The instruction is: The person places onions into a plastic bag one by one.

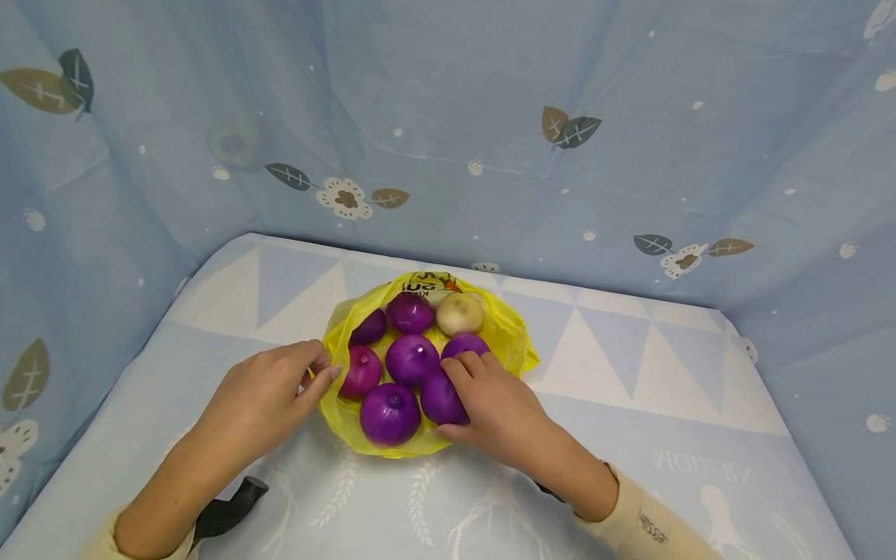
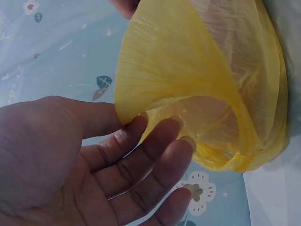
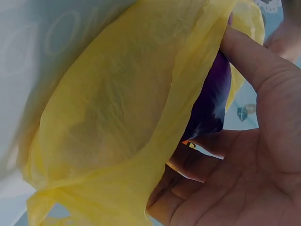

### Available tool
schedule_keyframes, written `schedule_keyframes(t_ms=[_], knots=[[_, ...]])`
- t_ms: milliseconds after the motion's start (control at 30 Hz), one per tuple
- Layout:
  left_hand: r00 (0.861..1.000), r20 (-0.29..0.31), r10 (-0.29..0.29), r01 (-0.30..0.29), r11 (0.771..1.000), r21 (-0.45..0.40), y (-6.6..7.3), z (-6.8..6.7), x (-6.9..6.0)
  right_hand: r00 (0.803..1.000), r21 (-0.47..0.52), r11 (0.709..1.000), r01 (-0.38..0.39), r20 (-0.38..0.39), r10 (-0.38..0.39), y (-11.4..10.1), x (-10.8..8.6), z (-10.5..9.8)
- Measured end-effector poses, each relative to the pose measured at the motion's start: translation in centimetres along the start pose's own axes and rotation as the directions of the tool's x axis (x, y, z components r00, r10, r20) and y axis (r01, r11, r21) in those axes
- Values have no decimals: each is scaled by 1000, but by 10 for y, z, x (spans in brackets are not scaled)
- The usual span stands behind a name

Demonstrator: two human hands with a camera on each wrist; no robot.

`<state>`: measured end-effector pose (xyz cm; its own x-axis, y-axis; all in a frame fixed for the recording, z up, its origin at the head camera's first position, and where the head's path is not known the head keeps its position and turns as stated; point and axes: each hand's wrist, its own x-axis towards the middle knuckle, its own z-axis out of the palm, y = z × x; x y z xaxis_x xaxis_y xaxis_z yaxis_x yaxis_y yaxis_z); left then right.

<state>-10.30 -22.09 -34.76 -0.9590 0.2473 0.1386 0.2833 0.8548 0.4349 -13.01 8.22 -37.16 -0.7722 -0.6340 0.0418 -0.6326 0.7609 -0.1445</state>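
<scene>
A yellow plastic bag (image 1: 516,330) lies spread open on the table, with several shiny purple onions (image 1: 411,359) and one pale onion (image 1: 460,313) inside. My left hand (image 1: 269,393) pinches the bag's left edge between thumb and index finger, the other fingers loosely bent in the left wrist view. Over the bag's right side, my right hand (image 1: 500,408) grips a purple onion (image 1: 439,398), thumb on the near side and fingers on the far side. In the right wrist view the bag wall hides part of this dark purple onion (image 3: 211,101).
A light blue and white patterned cloth (image 1: 630,459) covers the table. Blue printed curtains (image 1: 448,101) hang behind it and at both sides. A black strap piece (image 1: 231,509) sticks out beside the left wrist.
</scene>
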Motion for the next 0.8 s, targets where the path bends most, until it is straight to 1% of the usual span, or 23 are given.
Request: schedule_keyframes(t_ms=[167, 267, 533, 667, 733, 800], knots=[[1000, -10, -2, 2, 1000, -5, 1, -1, -1, 999, -55, 998, 40, -3, -41, -3, 1, 8], [1000, -11, 0, 0, 1000, -6, 2, -1, -1, 999, -80, 996, 50, -2, -50, -4, 0, 14], [1000, -17, 17, -17, 1000, -5, 2, 0, 2, 999, -151, 988, 27, 34, -22, -9, -1, 19], [1000, -11, 16, -16, 1000, -1, 2, 0, 3, 1000, -177, 984, 25, 16, -22, -11, -2, 20], [1000, -10, 17, -17, 1000, 0, 2, 0, 3, 1000, -176, 984, 21, 4, -21, -11, -2, 20], [1000, -8, 14, -14, 1000, -7, 2, 2, 2, 1000, -154, 988, 12, -4, -13, -10, -5, 18]])
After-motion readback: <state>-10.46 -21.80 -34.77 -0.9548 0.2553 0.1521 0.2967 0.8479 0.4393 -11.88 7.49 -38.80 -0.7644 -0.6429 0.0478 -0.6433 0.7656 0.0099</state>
